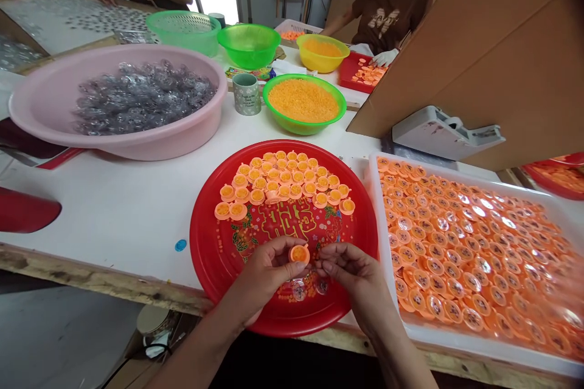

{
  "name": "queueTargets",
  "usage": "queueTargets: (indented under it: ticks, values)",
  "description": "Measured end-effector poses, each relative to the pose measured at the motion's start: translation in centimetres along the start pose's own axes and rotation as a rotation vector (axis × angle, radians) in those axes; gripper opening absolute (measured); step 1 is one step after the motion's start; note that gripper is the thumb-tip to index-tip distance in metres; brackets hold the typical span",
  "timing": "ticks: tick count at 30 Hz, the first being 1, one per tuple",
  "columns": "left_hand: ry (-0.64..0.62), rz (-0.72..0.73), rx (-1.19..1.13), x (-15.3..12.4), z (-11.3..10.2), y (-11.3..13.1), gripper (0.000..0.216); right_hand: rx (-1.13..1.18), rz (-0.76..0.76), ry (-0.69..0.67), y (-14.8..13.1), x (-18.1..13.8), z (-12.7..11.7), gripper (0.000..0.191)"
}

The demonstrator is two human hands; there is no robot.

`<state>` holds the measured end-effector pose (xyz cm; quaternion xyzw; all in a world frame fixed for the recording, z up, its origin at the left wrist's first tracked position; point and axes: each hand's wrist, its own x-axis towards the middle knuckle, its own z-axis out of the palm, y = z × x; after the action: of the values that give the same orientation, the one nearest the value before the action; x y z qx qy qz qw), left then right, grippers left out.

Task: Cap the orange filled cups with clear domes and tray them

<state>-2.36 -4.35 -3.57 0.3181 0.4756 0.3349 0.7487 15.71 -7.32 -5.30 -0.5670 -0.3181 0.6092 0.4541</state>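
My left hand [270,267] pinches a small round orange plastic piece [300,254] with a tab at its top and yellow-orange grains inside. Close to its right, my right hand [349,267] has thumb and fingertips pressed together; whatever they hold is too small to make out. Both hands are over a round red tray [205,255] with a printed floral pattern. Several similar filled orange pieces [272,187] lie across the tray's far half. Below my fingers, a couple of clear domed discs [298,290] and scattered grains lie on the tray.
To the right stands a white bin [387,267] full of covered orange pieces. A green bowl of yellow-orange grains [305,100], a mug [247,95] and a pink basin [182,140] of clear domes sit behind. Cardboard [456,61] rises at right. Two people work across the table.
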Motion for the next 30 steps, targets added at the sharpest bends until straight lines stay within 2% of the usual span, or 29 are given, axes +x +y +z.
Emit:
queueTargets:
  ticks: [2, 6, 9, 15, 20, 22, 27, 30]
  values:
    - [0.004, -0.015, -0.006, 0.0, -0.4, 0.0, 0.033, -0.171, -0.058, 0.042, -0.2, 0.1, -0.3, 0.025]
    - [0.127, 0.023, 0.036, -0.1, -1.7, 0.7, 0.031, -0.705, -0.327, 0.173, -0.9, -0.1, -1.6, 0.013]
    - [0.192, 0.049, 0.023, -0.1, -2.4, 1.5, 0.030, -0.902, -0.400, 0.055, -1.0, -0.2, -2.0, 0.015]
    - [0.171, 0.047, -0.020, -0.1, -2.1, 1.7, 0.029, -1.085, -0.413, -0.114, 0.1, 0.6, 0.6, 0.025]
    - [0.119, 0.034, 0.007, -0.4, -2.4, 1.0, 0.033, -1.212, -0.468, -0.129, 1.1, 1.1, 1.4, 0.026]
    - [0.119, 0.030, 0.014, -0.5, -2.5, 1.0, 0.035, -1.176, -0.467, -0.114, 1.1, 0.9, 1.1, 0.027]
    - [0.167, 0.028, -0.003, -0.6, -2.8, 1.6, 0.033, -1.051, -0.441, 0.052, 0.5, 0.0, 0.2, 0.021]
    - [0.215, 0.042, -0.033, -0.4, -3.4, 1.8, 0.033, -0.982, -0.430, -0.048, 0.6, -0.5, 0.6, 0.021]
